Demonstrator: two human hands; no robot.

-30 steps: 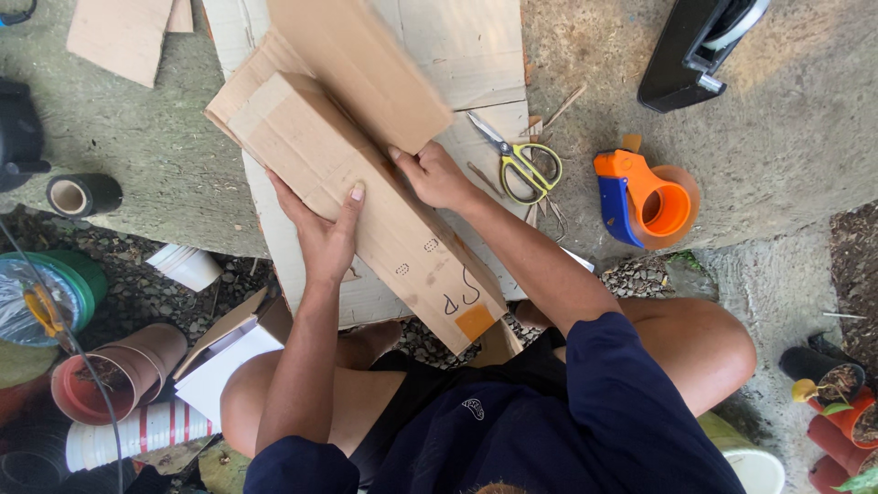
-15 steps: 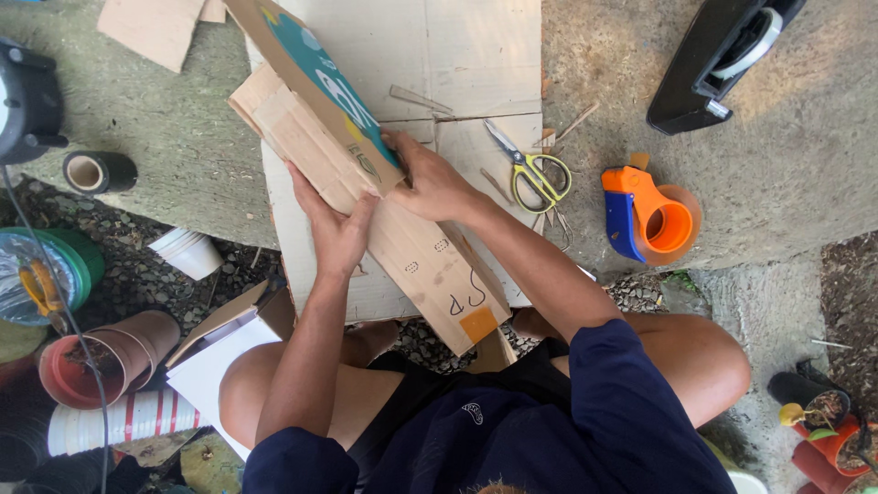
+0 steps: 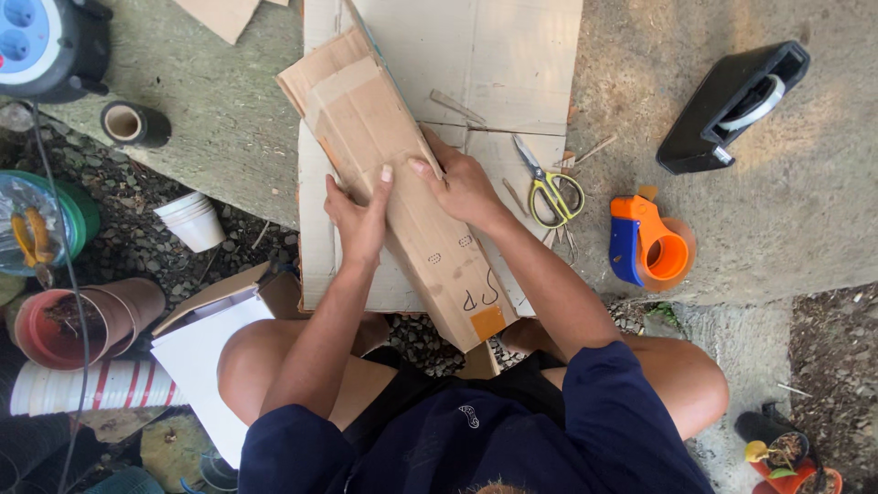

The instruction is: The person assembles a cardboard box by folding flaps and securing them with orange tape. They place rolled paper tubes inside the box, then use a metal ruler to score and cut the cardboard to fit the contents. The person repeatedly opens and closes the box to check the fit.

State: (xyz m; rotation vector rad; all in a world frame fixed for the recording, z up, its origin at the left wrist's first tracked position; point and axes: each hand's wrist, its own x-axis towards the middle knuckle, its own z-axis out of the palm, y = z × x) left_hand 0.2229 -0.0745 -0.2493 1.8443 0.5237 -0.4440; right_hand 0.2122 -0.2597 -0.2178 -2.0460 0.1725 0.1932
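Folded cardboard piece (image 3: pixel 402 197), raised and tilted half second back, came down flat on big cardboard sheet (image 3: pixel 512 64). I watched left hand (image 3: pixel 361 215) and right hand (image 3: pixel 457 187) press it, fingers spread on top. Scissors (image 3: pixel 549 187) lay beside.

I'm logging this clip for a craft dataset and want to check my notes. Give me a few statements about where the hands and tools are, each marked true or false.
1. Both the left hand and the right hand rest on the folded cardboard piece. True.
2. The scissors are in the right hand. False: they lie on the flat cardboard sheet, beside that hand.
3. The orange tape dispenser stands on the concrete, untouched. True.
4. The black tape dispenser lies on the person's lap. False: it lies on the concrete, far from both hands.
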